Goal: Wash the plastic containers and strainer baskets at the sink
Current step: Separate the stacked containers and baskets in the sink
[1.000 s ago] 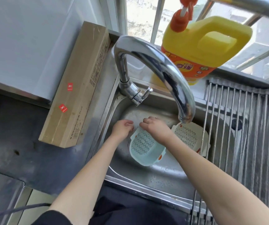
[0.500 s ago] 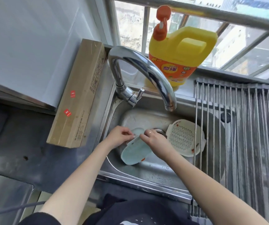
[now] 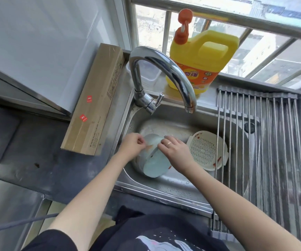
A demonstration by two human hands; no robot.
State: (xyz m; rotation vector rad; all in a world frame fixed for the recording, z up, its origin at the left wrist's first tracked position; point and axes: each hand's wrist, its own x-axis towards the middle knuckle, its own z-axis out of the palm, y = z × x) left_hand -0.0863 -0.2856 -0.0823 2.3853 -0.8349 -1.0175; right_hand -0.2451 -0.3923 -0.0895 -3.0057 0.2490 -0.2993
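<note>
A pale blue plastic container [image 3: 154, 164] lies on its side in the steel sink [image 3: 173, 185], its solid bottom facing me. My left hand [image 3: 132, 147] grips its left rim and my right hand [image 3: 175, 151], with a ring on one finger, holds its upper right edge. To the right, a cream strainer basket [image 3: 205, 151] with a perforated base rests in the sink, partly under the rack. No water runs from the tap [image 3: 164, 75].
A roll-up steel drying rack [image 3: 265, 142] covers the sink's right half. A yellow detergent jug [image 3: 202, 58] with an orange pump stands on the window ledge. A long cardboard box [image 3: 95, 100] lies on the counter at left. A clear tub [image 3: 149, 73] sits behind the tap.
The blue container has been turned over: its perforated inside faced me before, its solid bottom faces me now. Both hands stayed on it. The camera view pulled back and tilted up.
</note>
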